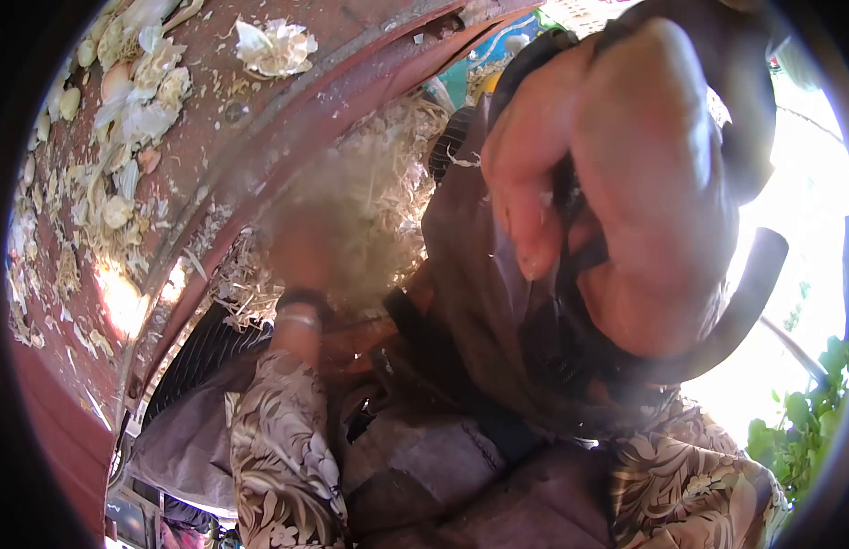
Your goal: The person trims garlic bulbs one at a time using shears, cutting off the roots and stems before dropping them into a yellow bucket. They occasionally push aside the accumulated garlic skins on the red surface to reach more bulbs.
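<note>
My right hand (pixel 639 183) is large and close on the right of the head view. Its fingers are curled down and closed on the edge of a dark brown cloth or bag (pixel 475 274); what lies inside the grip is partly hidden. My left hand (pixel 306 242), smeared by motion, reaches over a pile of pale dry husks or shavings (pixel 388 183). Its fingers cannot be made out, nor whether they hold anything. A dark band circles the left wrist, and the patterned sleeve (pixel 283 448) runs below it.
A reddish-brown metal surface (pixel 214 101) with a raised curved rim fills the upper left, littered with pale peelings (pixel 123 146) and a clump of flakes (pixel 275 48). A dark ribbed basket or container (pixel 200 366) stands beneath the rim. Green leaves (pixel 809 403) show at the right.
</note>
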Tool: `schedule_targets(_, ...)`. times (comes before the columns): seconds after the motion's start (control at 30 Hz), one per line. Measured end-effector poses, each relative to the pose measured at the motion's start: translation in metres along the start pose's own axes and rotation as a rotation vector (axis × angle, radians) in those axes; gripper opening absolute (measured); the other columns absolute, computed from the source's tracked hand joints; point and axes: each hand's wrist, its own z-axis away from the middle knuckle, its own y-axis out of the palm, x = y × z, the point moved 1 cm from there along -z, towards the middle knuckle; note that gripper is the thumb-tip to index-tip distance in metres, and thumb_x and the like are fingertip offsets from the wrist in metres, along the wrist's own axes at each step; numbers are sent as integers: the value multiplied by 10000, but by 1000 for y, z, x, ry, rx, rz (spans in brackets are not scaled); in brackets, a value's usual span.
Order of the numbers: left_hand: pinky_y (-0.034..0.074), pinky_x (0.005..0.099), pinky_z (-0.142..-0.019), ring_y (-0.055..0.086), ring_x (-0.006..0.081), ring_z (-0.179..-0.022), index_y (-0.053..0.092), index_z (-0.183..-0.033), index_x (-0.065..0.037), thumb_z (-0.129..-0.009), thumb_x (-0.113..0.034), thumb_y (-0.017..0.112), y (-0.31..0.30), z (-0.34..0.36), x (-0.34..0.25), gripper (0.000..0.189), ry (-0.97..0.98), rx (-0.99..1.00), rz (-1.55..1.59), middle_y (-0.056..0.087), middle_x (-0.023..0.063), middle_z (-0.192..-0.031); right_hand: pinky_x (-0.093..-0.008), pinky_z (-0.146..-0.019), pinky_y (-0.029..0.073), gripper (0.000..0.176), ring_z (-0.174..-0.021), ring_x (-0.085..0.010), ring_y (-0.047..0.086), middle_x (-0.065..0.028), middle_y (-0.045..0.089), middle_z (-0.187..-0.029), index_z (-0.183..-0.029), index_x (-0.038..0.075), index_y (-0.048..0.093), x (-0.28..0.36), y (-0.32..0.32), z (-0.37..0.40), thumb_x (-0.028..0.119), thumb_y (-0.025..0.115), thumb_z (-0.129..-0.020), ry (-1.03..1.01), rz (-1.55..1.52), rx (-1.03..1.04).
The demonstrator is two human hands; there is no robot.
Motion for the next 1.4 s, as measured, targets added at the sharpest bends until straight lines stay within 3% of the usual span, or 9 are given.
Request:
schedule_targets(0.13, 506, 380, -779, 621, 243, -938, 601, -1105, -88, -853, -220, 580, 6, -12, -4, 286, -33, 205, -144, 620, 98, -1063, -237, -436, 344, 404, -454, -121, 469, -58, 512, -544, -679, -6, 550, -4, 1, -2, 341, 564, -884, -6, 36, -8)
schedule_targets(0.3, 441, 403, -920, 576, 298, -1045, 586, -1135, -46, -856, -193, 567, 50, 23, 24, 316, 10, 40, 133, 606, 141, -1108, -236, -442, 339, 380, -462, -117, 467, -52, 511, -545, -679, -3, 549, 3, 5, -7, 317, 573, -882, 83, -3, -30)
schedule_targets(0.47, 487, 440, -688, 595, 357, -818, 640, -896, -64, -807, -155, 619, -129, 24, -44, 130, 129, 201, 218, 623, 145, -858, -228, -480, 326, 295, -517, -79, 464, -1, 507, -568, -701, 33, 557, 40, 5, -9, 265, 637, -865, 157, -29, 12)
schedule_targets(0.63, 468, 438, -638, 590, 370, -699, 604, -823, -52, -792, -74, 643, -270, 38, -89, 54, 189, -221, 445, 599, 134, -734, -225, -476, 330, 310, -528, -51, 458, 30, 501, -590, -733, 46, 563, 38, -4, -14, 305, 679, -856, 174, 56, 68)
schedule_targets(0.77, 456, 386, -855, 581, 330, -1000, 625, -990, -11, -811, -46, 620, -333, 20, -74, 183, 19, -727, 275, 597, 176, -1089, -218, -463, 318, 321, -532, -30, 440, 52, 481, -604, -773, 37, 577, 30, -8, -12, 323, 691, -862, 113, 117, 100)
schedule_targets(0.97, 340, 351, -1035, 514, 270, -1166, 597, -1170, 2, -849, -71, 591, -328, -10, -38, 329, 10, -489, 543, 571, 146, -1234, -216, -463, 297, 323, -556, -18, 399, 67, 440, -618, -798, 6, 598, 16, -13, -12, 308, 691, -870, 26, 52, 90)
schedule_targets(1.1, 429, 336, -938, 519, 223, -1157, 613, -1152, -12, -840, -41, 568, -331, -14, -34, 317, -282, -429, 676, 582, 139, -1221, -246, -501, 324, 330, -604, -49, 412, 42, 447, -656, -801, -12, 587, 20, -12, -10, 292, 700, -861, 54, -17, 115)
schedule_targets(1.23, 449, 403, -872, 575, 288, -1001, 653, -1085, -47, -767, 13, 579, -345, -40, -19, 332, 6, -681, -130, 617, 141, -1073, -292, -624, 408, 293, -716, -120, 441, -12, 479, -762, -872, -32, 536, 39, -18, -11, 196, 719, -845, 136, 137, 216)
schedule_targets(1.4, 452, 457, -739, 567, 396, -853, 646, -928, -36, -810, -157, 593, -342, -78, -36, 177, -37, -572, -84, 626, 181, -932, -306, -607, 403, 315, -699, -116, 441, -50, 486, -707, -861, -46, 565, 34, -19, -14, 232, 711, -852, 120, 92, 183)
